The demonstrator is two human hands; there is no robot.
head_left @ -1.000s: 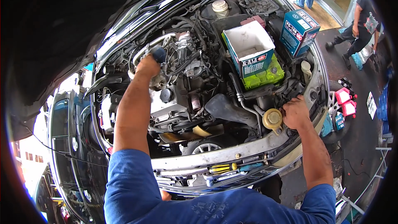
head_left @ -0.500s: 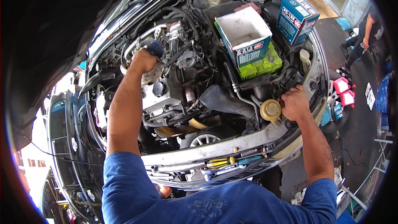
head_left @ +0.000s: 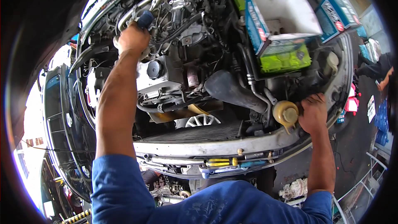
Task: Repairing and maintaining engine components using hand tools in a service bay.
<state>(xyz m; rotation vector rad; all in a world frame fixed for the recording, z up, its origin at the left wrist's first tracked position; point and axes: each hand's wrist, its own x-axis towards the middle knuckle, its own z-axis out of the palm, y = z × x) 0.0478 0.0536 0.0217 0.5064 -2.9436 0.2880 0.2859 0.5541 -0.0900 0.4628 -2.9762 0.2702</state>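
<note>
Blue-black, one cylinder (head_left: 145, 19) is gripped by the left hand (head_left: 133, 39) over the engine (head_left: 166, 78), its end exposed beyond the curled fingers, the rest hidden. Two boxes (head_left: 254, 25) are seen. One yellow reservoir (head_left: 285, 113) is neighboured by the right hand (head_left: 314, 113); its fingertips are obscured, so whether anything is held cannot be told.

I count, from my remote seat, one left hand (head_left: 132, 39) and one right hand (head_left: 314, 114), plus one dark blue cylinder (head_left: 145, 19). I get two cardboard boxes (head_left: 253, 23) (head_left: 331, 18), one bright green battery (head_left: 286, 60), one black engine cap (head_left: 154, 69) and one yellowed tank (head_left: 285, 114). I make out what look like two yellow handles (head_left: 217, 164), one blue handle (head_left: 253, 164), one spoked wheel (head_left: 199, 120), one white sheet (head_left: 371, 108) and one other person (head_left: 377, 69).
</note>
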